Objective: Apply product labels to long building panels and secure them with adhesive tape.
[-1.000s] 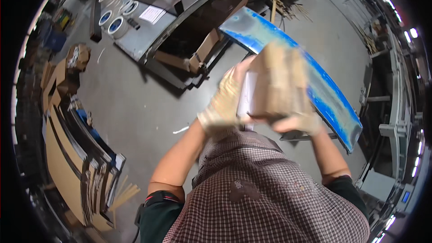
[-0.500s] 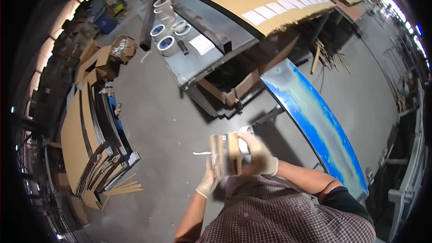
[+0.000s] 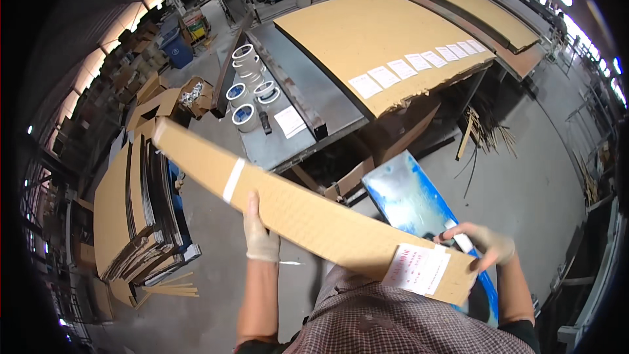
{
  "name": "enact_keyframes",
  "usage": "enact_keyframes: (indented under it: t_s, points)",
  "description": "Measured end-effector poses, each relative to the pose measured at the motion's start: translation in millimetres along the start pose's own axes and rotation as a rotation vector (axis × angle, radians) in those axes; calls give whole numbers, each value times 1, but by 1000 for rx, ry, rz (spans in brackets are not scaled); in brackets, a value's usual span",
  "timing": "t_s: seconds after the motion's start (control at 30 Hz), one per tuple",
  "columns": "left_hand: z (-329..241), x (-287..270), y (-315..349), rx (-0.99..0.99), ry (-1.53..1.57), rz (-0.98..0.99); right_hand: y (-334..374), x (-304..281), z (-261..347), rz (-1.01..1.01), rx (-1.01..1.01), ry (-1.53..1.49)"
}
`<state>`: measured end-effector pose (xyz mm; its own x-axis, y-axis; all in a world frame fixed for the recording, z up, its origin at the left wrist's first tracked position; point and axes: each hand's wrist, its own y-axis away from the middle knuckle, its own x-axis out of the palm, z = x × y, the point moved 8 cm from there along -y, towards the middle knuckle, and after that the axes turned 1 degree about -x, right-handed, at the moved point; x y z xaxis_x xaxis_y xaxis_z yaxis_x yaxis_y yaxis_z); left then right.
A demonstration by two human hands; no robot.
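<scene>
A: How do the fingers stand?

B: The left hand (image 3: 262, 239) grips the long tan strip (image 3: 314, 219) from its lower edge, thumb up flat against the near face, the other fingers hidden behind.

A: And the right hand (image 3: 488, 246)?

B: Its fingers are spread and partly bent at the strip's right end, the thumb by the edge. A white thing (image 3: 462, 242) sits just under them (half covered, so I can't tell whether they close on it).

A: Where is the strip?

B: Slantwise before the checked apron (image 3: 373, 328), its far end up to the left, above the floor (image 3: 219, 249).

A: Any writing?

B: A white label (image 3: 416, 269) near the right end carries reddish print with smaller lines. The white band (image 3: 234, 180) looks plain. Beyond, a row of white papers (image 3: 415, 62) lies along the tan board (image 3: 373, 36), their print too small to read.
</scene>
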<state>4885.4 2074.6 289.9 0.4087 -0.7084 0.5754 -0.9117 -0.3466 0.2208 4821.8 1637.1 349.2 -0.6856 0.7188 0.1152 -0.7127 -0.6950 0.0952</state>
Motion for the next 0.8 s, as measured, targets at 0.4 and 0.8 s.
enact_keyframes:
  t_s: [0.4, 0.8]
  points:
    - [89, 187, -420, -191, -91, 220, -183, -85, 24, -508, 7, 151]
    - [146, 170, -570, -474, -268, 216, -355, -138, 45, -435, 331, 831]
